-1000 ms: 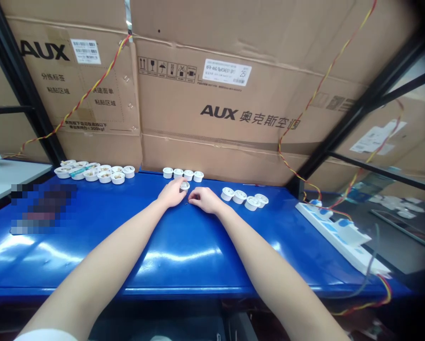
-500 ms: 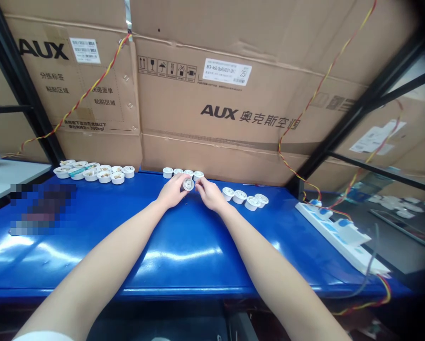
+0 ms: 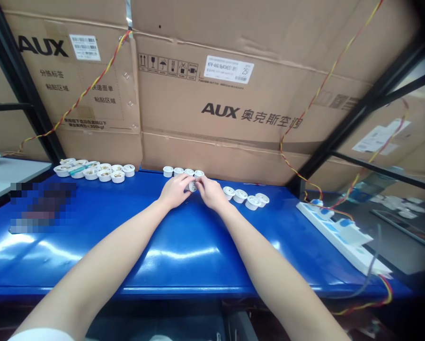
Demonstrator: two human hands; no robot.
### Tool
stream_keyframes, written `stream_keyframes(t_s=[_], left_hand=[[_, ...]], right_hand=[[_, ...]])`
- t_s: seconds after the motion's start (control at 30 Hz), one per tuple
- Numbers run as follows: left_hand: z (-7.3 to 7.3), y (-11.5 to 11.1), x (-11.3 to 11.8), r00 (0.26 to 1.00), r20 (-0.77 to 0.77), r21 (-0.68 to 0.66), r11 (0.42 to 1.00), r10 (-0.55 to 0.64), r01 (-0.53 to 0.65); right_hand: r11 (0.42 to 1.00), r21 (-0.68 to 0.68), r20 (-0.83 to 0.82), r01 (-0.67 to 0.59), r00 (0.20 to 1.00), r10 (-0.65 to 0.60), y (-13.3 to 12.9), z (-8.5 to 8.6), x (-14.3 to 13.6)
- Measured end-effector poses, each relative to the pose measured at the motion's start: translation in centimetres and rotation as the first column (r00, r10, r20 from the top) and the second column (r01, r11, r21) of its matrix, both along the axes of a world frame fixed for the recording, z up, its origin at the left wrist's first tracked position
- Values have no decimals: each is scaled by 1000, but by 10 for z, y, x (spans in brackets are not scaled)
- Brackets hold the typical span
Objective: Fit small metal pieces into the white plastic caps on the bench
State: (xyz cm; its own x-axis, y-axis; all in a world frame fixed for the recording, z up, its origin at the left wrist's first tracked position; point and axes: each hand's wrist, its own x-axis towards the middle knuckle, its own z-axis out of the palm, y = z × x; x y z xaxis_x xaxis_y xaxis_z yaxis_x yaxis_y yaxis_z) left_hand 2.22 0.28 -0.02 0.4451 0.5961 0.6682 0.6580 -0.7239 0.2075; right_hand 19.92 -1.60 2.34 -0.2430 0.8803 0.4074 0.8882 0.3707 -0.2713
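Between my fingertips is a small white round part (image 3: 192, 186) like a shallow cup, tilted so its face points toward me. My left hand (image 3: 176, 191) grips it from the left, fingers curled round it. The fingers of my right hand (image 3: 211, 192) are closed against its right side and hide part of it. Just behind my hands, a short row of similar white cups (image 3: 178, 171) lines the back edge. Near my right wrist stands another group of white cups (image 3: 252, 202).
More white cups (image 3: 104, 175) with small pieces inside stand at the back left, a teal item (image 3: 78, 170) lying across some. All rest on a blue tabletop (image 3: 184, 265). A white power strip (image 3: 343, 241) runs along the right edge. Cardboard boxes (image 3: 248, 151) wall the back.
My right fingers have come in from just beside the white part and now touch it. The part has turned and shifted slightly right, with more of it covered.
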Motion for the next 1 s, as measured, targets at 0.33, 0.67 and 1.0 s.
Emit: stream_keyframes(t_s=[0.33,0.67,1.0], left_hand=[[1,-1,1,999,-31,14,1000,10,-10],[3,-7,3,996,94,-55,998,-7,12],[1,-3,4,974,218,-59,995,-63,78]], right_hand=[[999,-31,2,8,1000,-8,1,-2,0],[991,-57,-572,-121,818,67,12,-17,3],[986,-8,-678,-164,726,115,12,-15,4]])
